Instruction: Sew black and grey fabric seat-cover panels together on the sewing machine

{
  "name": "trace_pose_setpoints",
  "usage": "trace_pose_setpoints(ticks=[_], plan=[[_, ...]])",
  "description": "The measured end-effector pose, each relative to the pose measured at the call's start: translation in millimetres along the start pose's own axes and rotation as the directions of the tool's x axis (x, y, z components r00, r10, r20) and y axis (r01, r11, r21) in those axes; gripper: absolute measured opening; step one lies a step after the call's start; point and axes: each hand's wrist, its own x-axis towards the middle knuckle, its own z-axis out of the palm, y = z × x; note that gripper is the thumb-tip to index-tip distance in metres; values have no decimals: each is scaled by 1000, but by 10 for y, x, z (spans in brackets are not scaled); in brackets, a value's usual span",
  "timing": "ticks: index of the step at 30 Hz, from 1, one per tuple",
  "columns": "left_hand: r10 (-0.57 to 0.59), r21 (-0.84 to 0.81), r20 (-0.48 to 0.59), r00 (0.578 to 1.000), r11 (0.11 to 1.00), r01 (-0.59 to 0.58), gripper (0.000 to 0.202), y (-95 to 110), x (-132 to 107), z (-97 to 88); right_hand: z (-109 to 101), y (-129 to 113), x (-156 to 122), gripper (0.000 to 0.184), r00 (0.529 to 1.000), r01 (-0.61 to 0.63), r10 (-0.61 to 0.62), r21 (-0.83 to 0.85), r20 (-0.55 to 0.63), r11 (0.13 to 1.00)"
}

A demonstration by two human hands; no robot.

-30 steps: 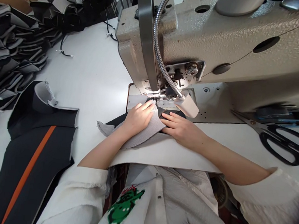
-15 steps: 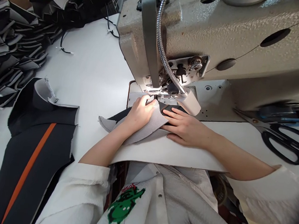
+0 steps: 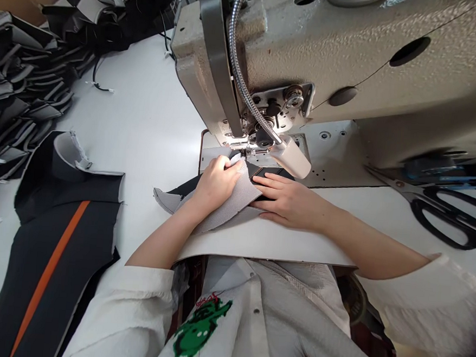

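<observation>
A black fabric piece with a grey mesh backing (image 3: pixel 243 192) lies at the front of the sewing machine (image 3: pixel 271 50), its far edge close to the presser foot. Its grey side is folded up over part of the black side. My left hand (image 3: pixel 217 185) pinches the folded grey edge just short of the needle area. To its right, my right hand (image 3: pixel 287 201) lies flat with fingers stretched out, pressing on the black side of the piece. A small white lamp (image 3: pixel 291 156) on a flexible metal neck hangs over the foot.
Black scissors (image 3: pixel 450 212) and a blue-and-black object (image 3: pixel 438 171) lie at the right. On the left are a black panel with an orange stripe (image 3: pixel 47 274) and a tall heap of black and grey pieces (image 3: pixel 24 87). The white table's front edge (image 3: pixel 265 258) runs before my body.
My view has shifted slightly, so the machine appears further left. Both hands keep nearly the same place on the fabric piece, and their hold looks unchanged.
</observation>
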Motion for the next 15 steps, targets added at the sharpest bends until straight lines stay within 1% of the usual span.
trace_pose_setpoints(ticks=[5,11,13,15], plan=[[-54,25,55,997,998,53,36,72,51,-19,10,51,-24,30,999,11,-13,46,36,999],[-46,61,37,998,997,44,32,75,185,-8,48,149,-66,30,1000,7,-7,13,-22,1000],[-46,88,39,998,995,42,32,87,204,-25,59,96,-49,29,999,4,-5,-17,-34,1000],[-45,131,50,998,991,38,33,130,201,-71,106,-44,30,27,998,-48,44,-67,-50,997]])
